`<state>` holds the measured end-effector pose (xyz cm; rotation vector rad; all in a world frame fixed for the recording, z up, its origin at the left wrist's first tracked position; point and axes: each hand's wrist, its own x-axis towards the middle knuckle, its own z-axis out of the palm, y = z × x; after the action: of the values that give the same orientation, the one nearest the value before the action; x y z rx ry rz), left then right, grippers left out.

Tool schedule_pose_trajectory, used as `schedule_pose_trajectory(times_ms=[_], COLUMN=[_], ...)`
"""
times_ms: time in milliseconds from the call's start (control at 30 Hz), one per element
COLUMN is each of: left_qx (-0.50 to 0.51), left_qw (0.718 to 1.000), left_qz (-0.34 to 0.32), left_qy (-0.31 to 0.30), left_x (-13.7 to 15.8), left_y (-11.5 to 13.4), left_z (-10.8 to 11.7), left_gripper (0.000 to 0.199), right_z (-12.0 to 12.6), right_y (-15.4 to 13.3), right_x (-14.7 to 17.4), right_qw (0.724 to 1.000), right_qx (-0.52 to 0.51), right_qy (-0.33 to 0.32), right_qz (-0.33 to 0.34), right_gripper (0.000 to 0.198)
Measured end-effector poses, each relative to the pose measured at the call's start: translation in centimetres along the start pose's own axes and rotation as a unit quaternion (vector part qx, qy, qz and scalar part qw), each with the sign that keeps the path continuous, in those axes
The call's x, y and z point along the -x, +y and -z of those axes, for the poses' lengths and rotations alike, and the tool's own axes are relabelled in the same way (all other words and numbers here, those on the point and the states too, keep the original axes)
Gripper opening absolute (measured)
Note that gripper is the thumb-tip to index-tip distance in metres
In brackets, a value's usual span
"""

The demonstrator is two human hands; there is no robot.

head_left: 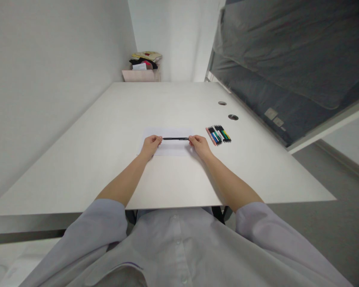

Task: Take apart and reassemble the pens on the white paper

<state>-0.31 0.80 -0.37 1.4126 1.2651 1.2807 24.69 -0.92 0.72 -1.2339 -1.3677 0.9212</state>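
A slim black pen [175, 138] lies level from left to right between my two hands. My left hand [150, 146] pinches its left end, and my right hand [200, 145] pinches its right end. Beneath the pen, white paper [173, 150] rests on the table; both hands are over its sides. To the right of my right hand, several pens and markers [218, 134] lie side by side in a slanted group, mostly black, with blue, green, yellow and pinkish ones among them.
The white table [173, 179] reaches far forward beside a wall on the left. Two round cable holes, the nearer one a dark grommet [233, 117], sit near its right edge. A grey fabric-covered partition [281, 52] borders that side. A pale box [138, 75] with cloth items stands at the far end.
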Motion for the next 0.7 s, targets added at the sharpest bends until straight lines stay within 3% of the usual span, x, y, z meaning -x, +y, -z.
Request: schedule_pose_trajectory(times_ms=[700], left_qx=[-0.007], left_qw=[1.000], left_qz=[-0.017], left_qy=[0.001], left_x=[0.28], left_y=[0.31], left_z=[-0.03], left_gripper=[0.043], right_z=[-0.01], right_y=[-0.25], right_x=[0.14], right_qw=[1.000], right_qx=[0.015], right_qy=[-0.002], right_qz=[-0.008], right_gripper=[0.053])
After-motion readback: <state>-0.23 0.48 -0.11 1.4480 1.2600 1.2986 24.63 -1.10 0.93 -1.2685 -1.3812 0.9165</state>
